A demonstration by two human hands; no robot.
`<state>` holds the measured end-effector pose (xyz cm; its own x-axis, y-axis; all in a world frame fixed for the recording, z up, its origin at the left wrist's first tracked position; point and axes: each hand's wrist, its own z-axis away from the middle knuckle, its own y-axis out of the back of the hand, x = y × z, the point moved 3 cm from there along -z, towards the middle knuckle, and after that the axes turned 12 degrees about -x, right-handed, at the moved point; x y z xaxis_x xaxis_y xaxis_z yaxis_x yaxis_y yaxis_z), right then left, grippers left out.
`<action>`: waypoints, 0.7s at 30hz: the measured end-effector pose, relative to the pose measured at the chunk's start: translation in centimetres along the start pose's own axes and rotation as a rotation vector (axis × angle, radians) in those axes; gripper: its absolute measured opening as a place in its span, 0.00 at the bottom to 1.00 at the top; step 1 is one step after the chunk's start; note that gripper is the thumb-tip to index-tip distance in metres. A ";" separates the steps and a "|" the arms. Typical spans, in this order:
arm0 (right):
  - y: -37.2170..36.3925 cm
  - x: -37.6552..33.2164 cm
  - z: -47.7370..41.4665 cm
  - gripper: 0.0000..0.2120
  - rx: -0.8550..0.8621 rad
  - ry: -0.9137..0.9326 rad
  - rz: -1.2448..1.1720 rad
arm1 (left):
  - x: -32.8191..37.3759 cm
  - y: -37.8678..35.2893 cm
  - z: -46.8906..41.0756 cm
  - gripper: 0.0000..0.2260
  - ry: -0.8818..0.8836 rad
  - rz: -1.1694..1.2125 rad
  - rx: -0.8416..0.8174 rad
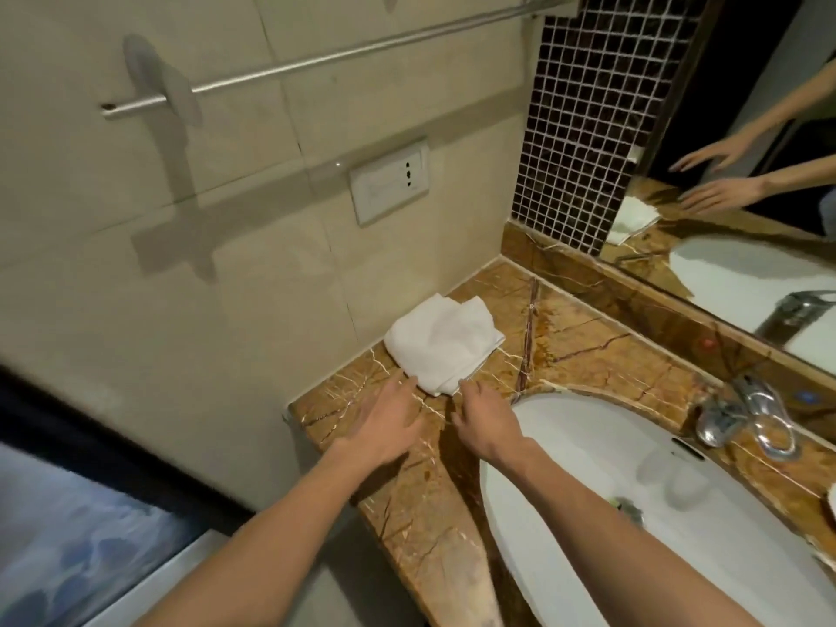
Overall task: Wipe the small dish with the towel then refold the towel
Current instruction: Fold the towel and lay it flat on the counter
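Observation:
A white towel (443,343) lies loosely folded on the brown marble counter (407,481), against the wall in the corner. My left hand (387,420) hovers over the counter just in front of the towel's near edge, fingers straight and blurred by motion. My right hand (486,420) is beside it, fingertips at the towel's near right corner, fingers relaxed; I cannot tell if they touch the cloth. Neither hand holds anything. A sliver of a small dish (831,500) shows at the right edge of the frame.
A white oval sink (565,445) is set into the counter to the right, with a chrome tap (746,409) behind it. A mirror (746,174) on the back wall reflects my hands. A towel rail (316,61) and a socket (389,183) are on the left wall.

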<state>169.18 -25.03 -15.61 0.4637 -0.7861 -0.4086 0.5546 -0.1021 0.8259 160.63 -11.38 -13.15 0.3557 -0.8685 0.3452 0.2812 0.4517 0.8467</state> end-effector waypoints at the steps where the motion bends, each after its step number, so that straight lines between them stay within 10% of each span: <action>1: 0.3 0.1 -1.2 0.22 0.000 -0.001 -0.023 | -0.3 0.2 -1.2 0.30 0.005 0.009 -0.010; 10: 3.8 2.5 -10.4 0.39 0.098 -0.122 -0.106 | -1.8 1.7 -10.5 0.23 0.084 0.068 -0.040; 21: 5.2 4.4 -16.5 0.33 0.172 -0.123 -0.260 | -2.4 4.0 -20.4 0.22 0.111 -0.084 -0.015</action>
<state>185.49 -18.96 -19.49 0.2298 -0.7868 -0.5728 0.5139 -0.4017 0.7580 179.04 -3.33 -18.87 0.4269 -0.8757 0.2257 0.3270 0.3821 0.8643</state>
